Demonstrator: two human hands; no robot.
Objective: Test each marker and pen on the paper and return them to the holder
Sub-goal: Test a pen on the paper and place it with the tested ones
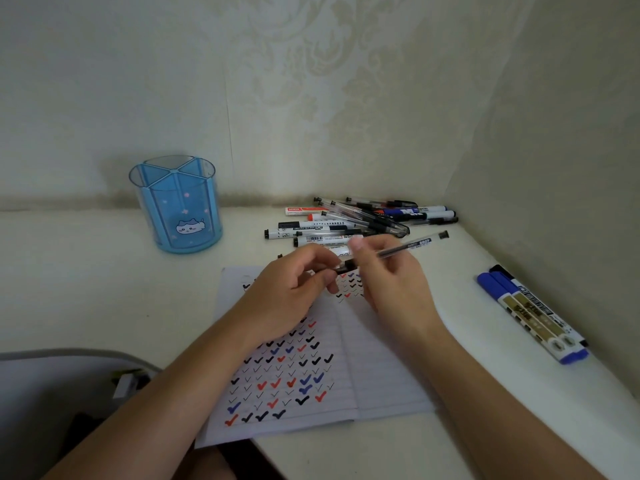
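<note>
Over the cream desk (86,271) (wallpapered corner), left hand (291,296) and right hand (391,282) grip one pen (408,247).

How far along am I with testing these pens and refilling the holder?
Ticks fill much of the paper, so testing is well along. In hand: a clear pen, left hand at its cap end, right hand on the barrel. Left: the holder looks empty; the pile and side markers wait.
</note>
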